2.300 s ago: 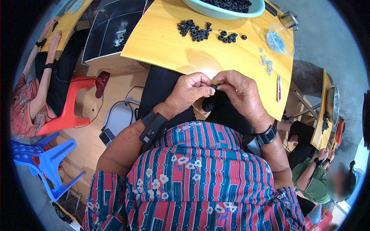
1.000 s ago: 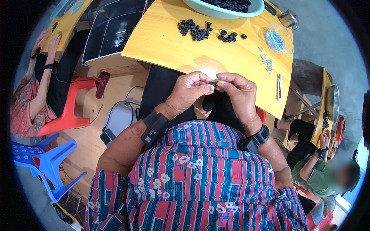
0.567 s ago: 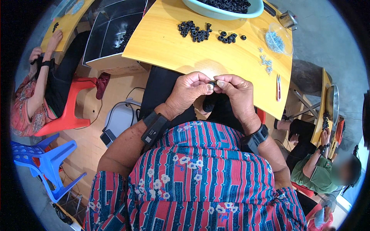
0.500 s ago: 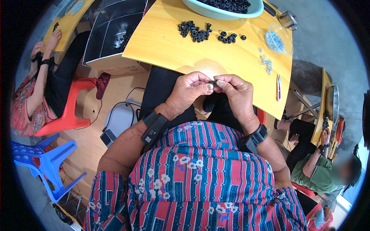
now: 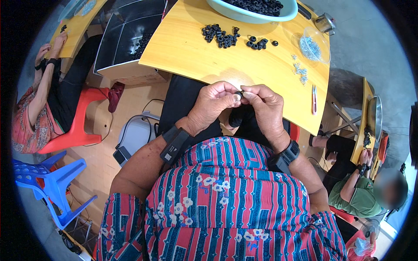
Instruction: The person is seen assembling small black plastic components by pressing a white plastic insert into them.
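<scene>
My left hand (image 5: 212,104) and my right hand (image 5: 266,106) meet fingertip to fingertip just below the near edge of the yellow table (image 5: 191,48). Between them they pinch a small black ring (image 5: 239,93). A dark string of threaded rings (image 5: 235,119) hangs below my hands over my lap. A loose pile of black rings (image 5: 221,35) lies on the table beyond my hands, with a smaller cluster (image 5: 257,42) beside it. Small silver parts (image 5: 300,69) are scattered to the right.
A pale green basin (image 5: 252,13) of black rings stands at the table's far edge. A clear bowl of silver parts (image 5: 314,43) and red snips (image 5: 313,93) lie at right. A cardboard box (image 5: 126,39) sits left. Other people sit at both sides, near red and blue chairs.
My hands have stayed together at the table edge, fingers shifting slightly on the small ring. The person at left has moved an arm.
</scene>
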Demonstrator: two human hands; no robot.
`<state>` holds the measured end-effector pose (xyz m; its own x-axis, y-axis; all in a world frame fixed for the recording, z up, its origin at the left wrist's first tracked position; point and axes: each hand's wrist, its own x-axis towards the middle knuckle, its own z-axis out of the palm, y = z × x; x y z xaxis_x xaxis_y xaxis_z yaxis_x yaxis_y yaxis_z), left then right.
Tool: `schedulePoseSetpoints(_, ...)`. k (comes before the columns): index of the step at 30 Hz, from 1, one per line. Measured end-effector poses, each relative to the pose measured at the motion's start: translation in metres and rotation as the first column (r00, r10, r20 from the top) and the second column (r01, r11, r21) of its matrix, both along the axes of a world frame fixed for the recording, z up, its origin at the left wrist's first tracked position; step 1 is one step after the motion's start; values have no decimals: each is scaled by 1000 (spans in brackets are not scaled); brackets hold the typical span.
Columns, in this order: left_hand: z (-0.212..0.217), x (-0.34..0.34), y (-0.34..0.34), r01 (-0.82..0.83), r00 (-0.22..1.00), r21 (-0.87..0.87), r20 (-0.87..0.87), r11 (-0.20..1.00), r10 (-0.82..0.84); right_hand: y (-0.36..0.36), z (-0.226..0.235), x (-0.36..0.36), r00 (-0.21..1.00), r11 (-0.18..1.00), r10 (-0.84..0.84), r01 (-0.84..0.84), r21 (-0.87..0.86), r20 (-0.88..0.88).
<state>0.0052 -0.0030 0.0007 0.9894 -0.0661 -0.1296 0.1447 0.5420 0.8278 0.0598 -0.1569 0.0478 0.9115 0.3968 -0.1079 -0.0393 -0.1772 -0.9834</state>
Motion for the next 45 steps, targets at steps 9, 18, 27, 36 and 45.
schedulePoseSetpoints(9,-2,-3,-1,-22,999,-8,-33,1000,22,-4,-12,1,938,993,86,-55,-101,337)
schedulePoseSetpoints(18,-2,-1,-1,-29,999,-28,-43,999,28,-3,-10,6,998,996,56,-56,70,-3)
schedulePoseSetpoints(27,-7,0,1,-12,996,-149,-84,989,0,-5,-14,8,994,991,104,-105,86,17)
schedulePoseSetpoints(36,-9,2,2,36,996,-141,-72,989,-47,-5,-13,8,991,985,83,-66,159,-102)
schedulePoseSetpoints(45,-11,2,2,46,998,-96,-47,994,-51,-6,-10,11,929,964,134,-42,263,-345)
